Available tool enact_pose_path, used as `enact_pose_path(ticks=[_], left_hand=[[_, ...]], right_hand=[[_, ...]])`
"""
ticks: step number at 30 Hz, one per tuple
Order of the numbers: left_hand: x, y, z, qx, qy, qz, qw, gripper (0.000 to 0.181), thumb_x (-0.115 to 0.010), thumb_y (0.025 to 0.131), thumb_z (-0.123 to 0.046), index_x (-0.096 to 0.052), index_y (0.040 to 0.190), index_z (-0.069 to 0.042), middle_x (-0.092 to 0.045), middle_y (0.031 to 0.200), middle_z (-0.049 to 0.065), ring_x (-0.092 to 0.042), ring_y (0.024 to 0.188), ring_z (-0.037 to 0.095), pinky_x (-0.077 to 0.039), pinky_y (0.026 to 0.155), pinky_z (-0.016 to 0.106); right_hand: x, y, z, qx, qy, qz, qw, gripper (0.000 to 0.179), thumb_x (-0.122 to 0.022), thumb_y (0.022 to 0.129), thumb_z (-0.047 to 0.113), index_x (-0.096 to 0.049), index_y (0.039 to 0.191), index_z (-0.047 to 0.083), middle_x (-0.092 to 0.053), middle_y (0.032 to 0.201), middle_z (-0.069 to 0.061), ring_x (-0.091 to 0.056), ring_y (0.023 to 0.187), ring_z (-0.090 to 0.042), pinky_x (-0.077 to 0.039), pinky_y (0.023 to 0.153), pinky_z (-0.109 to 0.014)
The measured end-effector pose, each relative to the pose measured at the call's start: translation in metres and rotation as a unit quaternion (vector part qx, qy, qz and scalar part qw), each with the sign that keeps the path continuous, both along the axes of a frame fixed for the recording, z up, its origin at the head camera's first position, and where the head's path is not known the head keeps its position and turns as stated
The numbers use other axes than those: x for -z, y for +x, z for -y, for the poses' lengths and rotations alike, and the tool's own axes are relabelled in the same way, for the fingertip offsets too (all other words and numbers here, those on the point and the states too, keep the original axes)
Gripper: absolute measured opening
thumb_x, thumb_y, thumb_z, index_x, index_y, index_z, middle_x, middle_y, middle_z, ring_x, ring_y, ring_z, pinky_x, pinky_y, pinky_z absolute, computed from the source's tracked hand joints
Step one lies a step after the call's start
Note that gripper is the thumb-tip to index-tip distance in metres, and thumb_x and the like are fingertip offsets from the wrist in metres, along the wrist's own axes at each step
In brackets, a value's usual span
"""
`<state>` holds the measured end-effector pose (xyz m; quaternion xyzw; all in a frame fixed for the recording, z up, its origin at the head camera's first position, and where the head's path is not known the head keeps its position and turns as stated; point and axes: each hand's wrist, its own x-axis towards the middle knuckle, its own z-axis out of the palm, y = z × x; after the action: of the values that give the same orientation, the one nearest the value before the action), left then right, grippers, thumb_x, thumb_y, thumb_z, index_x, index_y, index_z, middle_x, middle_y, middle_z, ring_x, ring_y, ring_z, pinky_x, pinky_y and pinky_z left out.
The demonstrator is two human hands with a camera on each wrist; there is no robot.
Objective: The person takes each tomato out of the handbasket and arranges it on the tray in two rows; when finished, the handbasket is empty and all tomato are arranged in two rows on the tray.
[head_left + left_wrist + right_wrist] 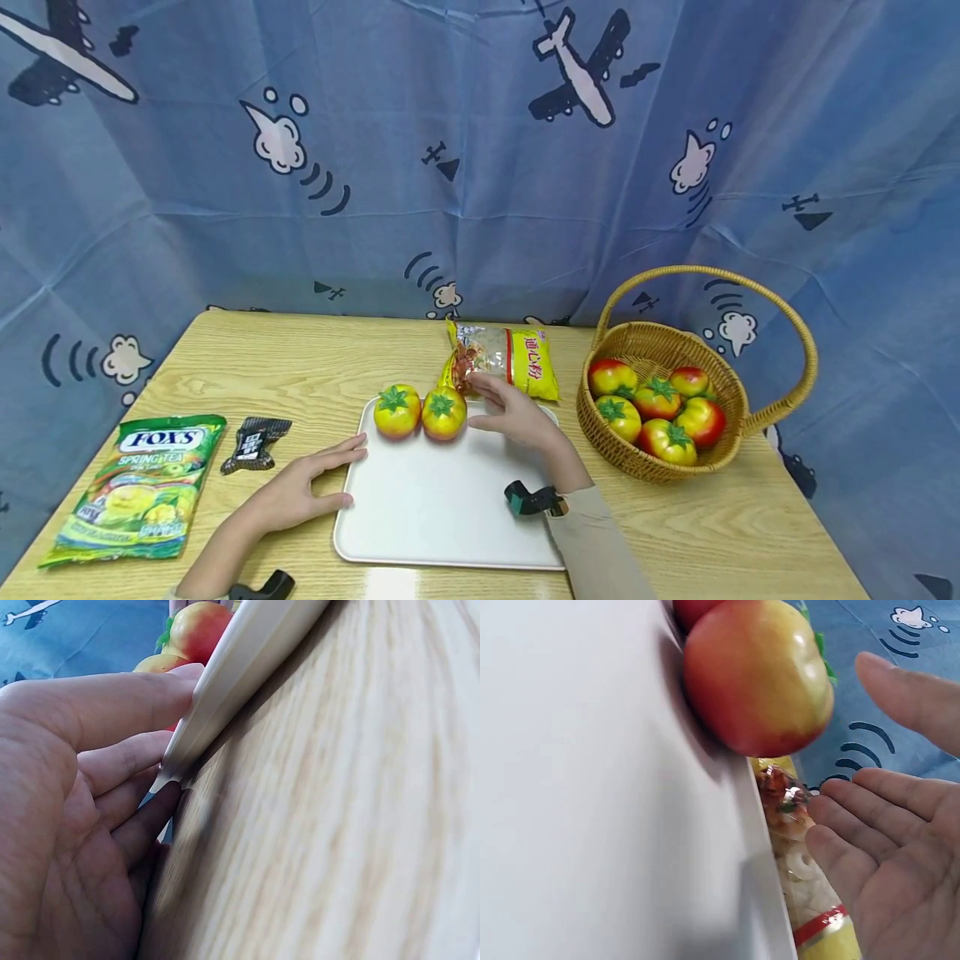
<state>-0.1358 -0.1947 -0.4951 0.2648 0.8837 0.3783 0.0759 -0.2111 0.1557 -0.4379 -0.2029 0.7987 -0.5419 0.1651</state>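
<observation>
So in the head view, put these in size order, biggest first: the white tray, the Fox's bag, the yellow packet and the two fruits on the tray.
White tray
Fox's bag
Yellow packet
Left fruit and right fruit, too alike to rank

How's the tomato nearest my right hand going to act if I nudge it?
That tomato would probably roll, since it's rounded and sits on a smooth-looking tray. Pushed left, it may knock the neighbouring tomato, which sits right beside it. Its glossy skin might feel slippery.
</observation>
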Motion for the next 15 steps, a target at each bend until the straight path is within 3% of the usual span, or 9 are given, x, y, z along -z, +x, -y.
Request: enact_pose_path(ticks=[6, 15], left_hand=[[0.0, 0.0, 0.0, 0.002, -0.002, 0.005, 1.0, 0.061, -0.065, 0.086, -0.044, -0.051, 0.138, -0.017, -0.038, 0.151, -0.001, -0.035, 0.137, 0.033, -0.034, 0.106, 0.051], [0.002, -0.001, 0.0, 0.0, 0.001, 0.008, 1.0, 0.061, -0.065, 0.086, -0.045, -0.05, 0.139, -0.018, -0.037, 0.152, -0.002, -0.034, 0.138, 0.032, -0.032, 0.106, 0.054]], right_hand=[[0.002, -0.005, -0.013, 0.011, -0.001, -0.03, 0.9995, 0.07, -0.068, 0.087, 0.008, -0.032, 0.145, -0.002, -0.034, 0.15, -0.019, -0.034, 0.138, -0.035, -0.027, 0.115, -0.045], [-0.024, 0.002, -0.036, 0.018, -0.021, -0.056, 0.998, 0.067, -0.066, 0.089, 0.015, -0.033, 0.145, 0.001, -0.034, 0.15, -0.02, -0.031, 0.14, -0.034, -0.024, 0.116, -0.048]])
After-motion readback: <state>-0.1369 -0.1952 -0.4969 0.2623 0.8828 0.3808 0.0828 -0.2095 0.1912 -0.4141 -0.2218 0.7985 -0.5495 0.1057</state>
